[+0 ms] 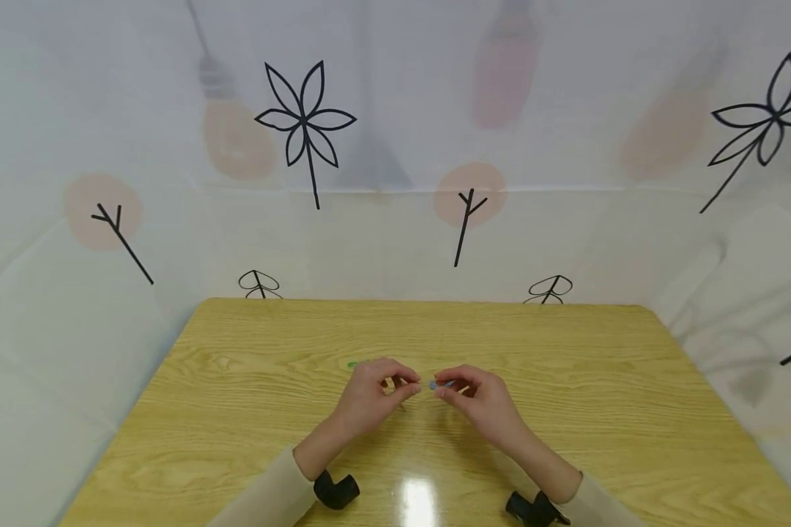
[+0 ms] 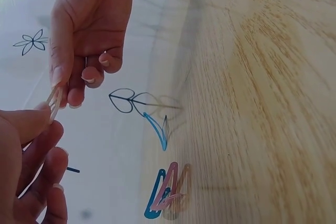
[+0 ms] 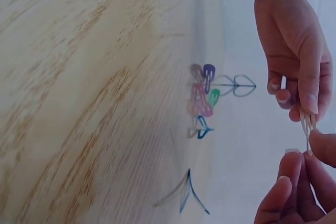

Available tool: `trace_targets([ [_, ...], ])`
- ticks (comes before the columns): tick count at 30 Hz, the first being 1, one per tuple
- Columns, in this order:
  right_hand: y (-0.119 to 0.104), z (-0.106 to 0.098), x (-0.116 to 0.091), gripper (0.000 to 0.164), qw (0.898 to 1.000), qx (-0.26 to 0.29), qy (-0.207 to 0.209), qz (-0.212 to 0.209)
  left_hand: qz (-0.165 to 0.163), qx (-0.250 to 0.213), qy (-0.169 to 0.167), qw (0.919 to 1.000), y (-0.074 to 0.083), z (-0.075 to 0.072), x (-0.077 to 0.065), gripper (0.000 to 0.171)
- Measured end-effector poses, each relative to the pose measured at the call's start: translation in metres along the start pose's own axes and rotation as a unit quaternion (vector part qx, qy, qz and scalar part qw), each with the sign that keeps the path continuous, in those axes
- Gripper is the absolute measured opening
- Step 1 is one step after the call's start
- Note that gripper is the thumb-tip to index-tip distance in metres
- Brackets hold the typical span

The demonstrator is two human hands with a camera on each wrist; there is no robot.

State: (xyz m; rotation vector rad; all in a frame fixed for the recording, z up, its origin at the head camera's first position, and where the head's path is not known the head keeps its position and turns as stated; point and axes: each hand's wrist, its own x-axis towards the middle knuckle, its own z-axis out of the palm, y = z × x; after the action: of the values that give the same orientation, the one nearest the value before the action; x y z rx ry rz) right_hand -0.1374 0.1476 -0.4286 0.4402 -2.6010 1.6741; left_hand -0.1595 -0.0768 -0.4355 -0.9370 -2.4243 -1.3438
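Pale hair clip (image 2: 54, 109), one: I see left hand (image 1: 369, 395) and right hand (image 1: 483, 399) pinching it between them, work seemingly midway. Other clips (image 3: 203, 109) (several colours): on table (image 1: 237, 417), unheld. Finished: cannot tell.

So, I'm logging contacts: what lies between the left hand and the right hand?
A pale clip, pinched by the left hand and the right hand; the left wrist view shows it.

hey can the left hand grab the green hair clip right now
Probably not yet: the left hand pinches a pale hair clip, though the green hair clip lies close by.
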Motion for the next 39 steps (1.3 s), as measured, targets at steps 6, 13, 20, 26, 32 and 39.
trace_targets([
  [6, 0.0012, -0.0001, -0.0004, 0.019, 1.000, 0.008, 0.003, 0.002, 0.002, -0.006, -0.013, 0.9999, -0.0013, 0.0000, -0.0004, 0.010],
  [13, 0.0017, -0.0005, -0.0007, 0.026, 1.000, 0.015, -0.019, -0.010, 0.003, -0.008, -0.014, 0.9999, 0.0009, -0.0008, -0.0002, 0.008],
  [20, 0.0017, -0.0004, -0.0005, 0.020, 1.000, 0.001, -0.006, -0.018, 0.004, -0.016, -0.019, 0.9997, 0.0008, 0.0011, 0.0001, 0.008],
  [26, -0.0004, -0.0001, -0.0009, 0.013, 1.000, 0.020, 0.010, 0.003, 0.002, -0.018, -0.018, 0.9997, -0.0012, 0.0033, 0.0004, 0.011],
  [32, -0.0006, 0.0008, -0.0031, 0.012, 0.998, 0.054, 0.010, 0.022, -0.017, -0.019, -0.023, 0.9994, 0.0006, 0.0037, -0.0022, 0.015],
  [39, 0.0005, 0.0012, -0.0034, 0.010, 0.998, 0.060, 0.007, 0.019, -0.016, -0.029, -0.021, 0.9992, 0.0004, 0.0046, -0.0017, 0.012],
])
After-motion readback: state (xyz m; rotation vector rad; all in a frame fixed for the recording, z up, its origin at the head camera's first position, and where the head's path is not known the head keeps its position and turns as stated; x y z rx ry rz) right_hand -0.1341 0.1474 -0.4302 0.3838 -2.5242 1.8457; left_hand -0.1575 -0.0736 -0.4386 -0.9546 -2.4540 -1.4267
